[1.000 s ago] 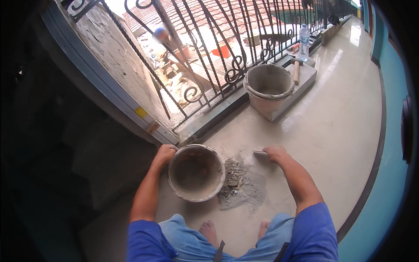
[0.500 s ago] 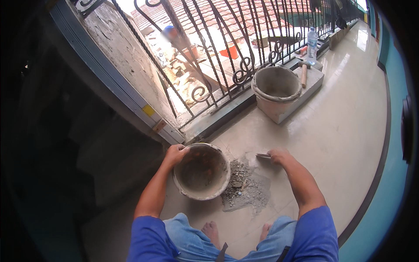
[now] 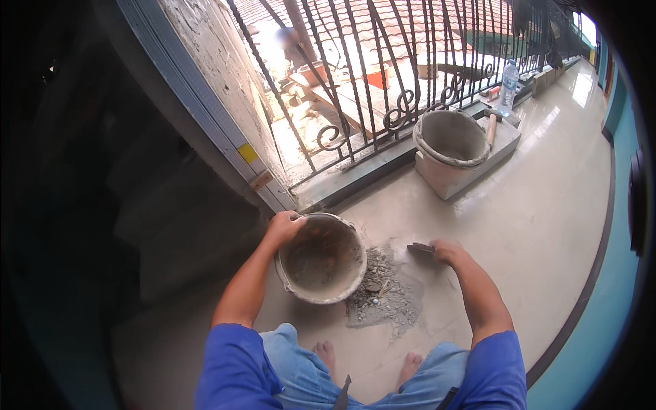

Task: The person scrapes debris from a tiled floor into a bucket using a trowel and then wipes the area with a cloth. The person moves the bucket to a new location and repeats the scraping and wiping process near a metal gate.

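My left hand (image 3: 284,228) is closed on the far left rim of a mortar-stained bucket (image 3: 321,301). This bucket tilts so its mouth faces me and leans toward the rubble; its inside is dark with only residue visible. Right against it, a heap of grey rubble and cement debris (image 3: 384,290) is spread over the tiles, dusty at its edges. To the far right of the heap, my right hand (image 3: 447,251) grips a trowel (image 3: 419,247), its flat dark blade pointing left. The handle is hidden inside my fingers.
Ahead, a second bucket (image 3: 452,140) stands by a pale block (image 3: 502,147) bearing a hammer (image 3: 491,128). A water bottle (image 3: 508,87) is behind it. Iron railing (image 3: 410,75) borders the floor; a person (image 3: 301,51) is beyond it. A teal wall (image 3: 588,301) rises on the right.
My view has swung slightly, shifting the railing and far bucket rightward and down. The held bucket sits slightly closer over the rubble's edge. The trowel blade shows more of its flat face.
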{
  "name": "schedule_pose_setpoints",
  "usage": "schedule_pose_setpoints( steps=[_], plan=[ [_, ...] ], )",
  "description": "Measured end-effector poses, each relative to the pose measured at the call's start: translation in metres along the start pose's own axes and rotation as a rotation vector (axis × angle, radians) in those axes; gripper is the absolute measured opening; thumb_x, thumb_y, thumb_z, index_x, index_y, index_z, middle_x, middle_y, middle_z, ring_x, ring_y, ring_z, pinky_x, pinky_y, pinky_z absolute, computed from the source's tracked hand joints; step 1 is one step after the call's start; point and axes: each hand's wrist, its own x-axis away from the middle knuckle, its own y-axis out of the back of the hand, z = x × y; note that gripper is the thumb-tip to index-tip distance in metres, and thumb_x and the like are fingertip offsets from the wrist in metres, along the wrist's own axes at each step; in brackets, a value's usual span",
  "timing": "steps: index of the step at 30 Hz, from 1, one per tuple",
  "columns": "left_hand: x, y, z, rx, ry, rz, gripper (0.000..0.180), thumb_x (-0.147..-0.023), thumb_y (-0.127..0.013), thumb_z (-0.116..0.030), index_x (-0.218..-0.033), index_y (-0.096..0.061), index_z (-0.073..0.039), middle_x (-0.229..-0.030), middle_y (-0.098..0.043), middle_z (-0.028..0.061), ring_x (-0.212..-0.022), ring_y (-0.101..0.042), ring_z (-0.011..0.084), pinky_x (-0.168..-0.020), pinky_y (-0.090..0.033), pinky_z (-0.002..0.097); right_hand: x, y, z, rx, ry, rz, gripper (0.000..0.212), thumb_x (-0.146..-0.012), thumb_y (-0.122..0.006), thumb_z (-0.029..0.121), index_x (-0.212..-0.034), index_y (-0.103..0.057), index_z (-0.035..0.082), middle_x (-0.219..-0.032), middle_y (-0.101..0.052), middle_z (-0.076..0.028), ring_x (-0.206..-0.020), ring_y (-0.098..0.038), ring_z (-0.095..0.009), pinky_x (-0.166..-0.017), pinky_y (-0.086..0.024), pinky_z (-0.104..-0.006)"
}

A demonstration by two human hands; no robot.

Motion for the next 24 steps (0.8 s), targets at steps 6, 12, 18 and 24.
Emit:
schedule_pose_setpoints(
  steps=[6, 12, 18, 24],
  plan=[
    [-0.003, -0.001, -0.001, 0.005, 0.011, 0.004, 0.042, -0.088, -0.075, -0.039, -0.104, -0.077, -0.001, -0.089, -0.075, 0.0197, -0.085, -0.074, 0.0282, -0.081, -0.055, 0.0403, 0.007, -0.001, 0.000, -0.009, 0.001, -0.032, 0.033, -0.086, -0.055, 0.010, -0.107, -0.077, 0.023, -0.100, -0.075, -0.013, -0.099, -0.070, -0.035, -0.087, -0.054, -0.0460],
    [-0.009, -0.005, -0.001, 0.010, -0.004, 0.023, 0.043, -0.086, -0.074, -0.044, -0.102, -0.078, -0.005, -0.095, -0.076, 0.0194, -0.093, -0.073, 0.0342, -0.086, -0.055, 0.0427, 0.014, -0.003, -0.003, -0.030, -0.011, -0.048, 0.032, -0.087, -0.055, 0.011, -0.108, -0.077, 0.023, -0.102, -0.075, -0.013, -0.102, -0.070, -0.035, -0.089, -0.053, -0.0451],
    [-0.016, -0.008, -0.004, 0.115, 0.003, 0.062, 0.039, -0.079, -0.074, -0.034, -0.102, -0.078, -0.003, -0.093, -0.076, 0.0188, -0.089, -0.074, 0.0301, -0.083, -0.056, 0.0399, 0.016, -0.002, -0.004, -0.024, -0.036, -0.022, 0.033, -0.087, -0.056, 0.012, -0.110, -0.077, 0.024, -0.105, -0.075, -0.012, -0.104, -0.070, -0.034, -0.090, -0.054, -0.0447],
    [-0.017, -0.002, -0.014, 0.158, 0.026, 0.165, 0.041, -0.080, -0.074, -0.027, -0.109, -0.076, 0.001, -0.094, -0.075, 0.0154, -0.088, -0.070, 0.0228, -0.084, -0.054, 0.0352, 0.014, -0.004, -0.004, -0.016, -0.031, -0.027, 0.032, -0.086, -0.057, 0.012, -0.109, -0.077, 0.024, -0.104, -0.076, -0.012, -0.104, -0.070, -0.033, -0.089, -0.054, -0.0439]
  ],
)
